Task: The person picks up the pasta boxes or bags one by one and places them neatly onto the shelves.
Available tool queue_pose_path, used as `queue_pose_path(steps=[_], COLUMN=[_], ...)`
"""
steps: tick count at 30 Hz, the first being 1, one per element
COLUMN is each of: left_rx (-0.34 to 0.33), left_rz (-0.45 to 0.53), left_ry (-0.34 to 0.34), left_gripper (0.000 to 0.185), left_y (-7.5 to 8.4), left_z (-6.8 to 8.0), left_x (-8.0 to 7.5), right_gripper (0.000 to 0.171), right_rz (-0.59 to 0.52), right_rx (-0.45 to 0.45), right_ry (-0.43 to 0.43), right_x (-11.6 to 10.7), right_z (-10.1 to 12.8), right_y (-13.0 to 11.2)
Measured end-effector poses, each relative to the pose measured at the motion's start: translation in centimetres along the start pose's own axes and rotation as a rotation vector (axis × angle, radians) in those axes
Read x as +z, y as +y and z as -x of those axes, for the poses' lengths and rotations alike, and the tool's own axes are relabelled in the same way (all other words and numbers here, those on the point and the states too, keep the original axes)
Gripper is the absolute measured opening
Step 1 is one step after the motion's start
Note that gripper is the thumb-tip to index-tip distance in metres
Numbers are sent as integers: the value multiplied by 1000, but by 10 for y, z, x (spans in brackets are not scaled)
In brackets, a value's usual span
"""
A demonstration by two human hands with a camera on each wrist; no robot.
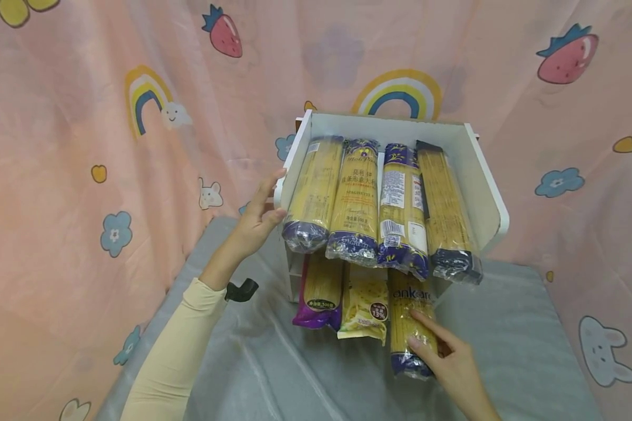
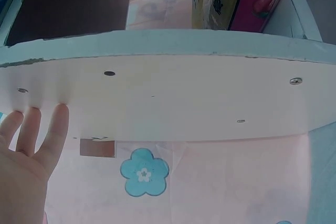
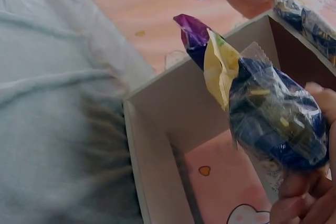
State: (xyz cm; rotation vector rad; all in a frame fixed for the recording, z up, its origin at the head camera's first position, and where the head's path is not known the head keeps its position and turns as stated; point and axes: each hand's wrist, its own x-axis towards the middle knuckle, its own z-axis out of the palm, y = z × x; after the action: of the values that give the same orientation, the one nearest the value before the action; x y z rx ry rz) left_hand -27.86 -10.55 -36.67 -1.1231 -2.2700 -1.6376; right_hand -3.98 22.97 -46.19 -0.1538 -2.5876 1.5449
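My right hand (image 1: 455, 368) grips a spaghetti pack (image 1: 408, 313) with dark blue ends, which juts from the right of the lower tier of a white shelf (image 1: 487, 187). In the right wrist view, the clear and blue end of this pack (image 3: 275, 116) lies between thumb and fingers (image 3: 302, 198). My left hand (image 1: 250, 228) is at the shelf's left side, its fairly straight fingertips (image 2: 60, 114) touching the outer panel (image 2: 184, 93). A purple-ended pasta pack (image 1: 321, 286) and a cream-coloured pasta pack (image 1: 363, 301) lie left of the held pack.
Several spaghetti packs (image 1: 353, 199) lie side by side, sloping forward on the upper tier. Grey cloth (image 1: 274, 362) covers the surface beneath the shelf. Behind hangs a pink patterned curtain (image 1: 274, 70). A black strap piece (image 1: 242, 290) sticks out at my left wrist.
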Motion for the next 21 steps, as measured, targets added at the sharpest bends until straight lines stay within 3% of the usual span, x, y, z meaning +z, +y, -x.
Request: queue_pose_path(steps=[8,11,17,21], left_rx=[-7,1,20,29], left_rz=[0,2,-4,-2], left_ry=[2,4,8,4], left_gripper=[87,87,86,86], left_y=[1,1,0,0], left_z=[0,0,0,-1], left_x=[0,0,0,0], right_gripper=[95,91,79,70], right_rz=[159,137,176,210], right_rx=[-81,-107,-161,-151], right_ry=[-149,-155,-66,-23], right_x=[-9,-9,-5,-2], right_z=[1,-1,-5,-7], right_y=[1,4,8,9])
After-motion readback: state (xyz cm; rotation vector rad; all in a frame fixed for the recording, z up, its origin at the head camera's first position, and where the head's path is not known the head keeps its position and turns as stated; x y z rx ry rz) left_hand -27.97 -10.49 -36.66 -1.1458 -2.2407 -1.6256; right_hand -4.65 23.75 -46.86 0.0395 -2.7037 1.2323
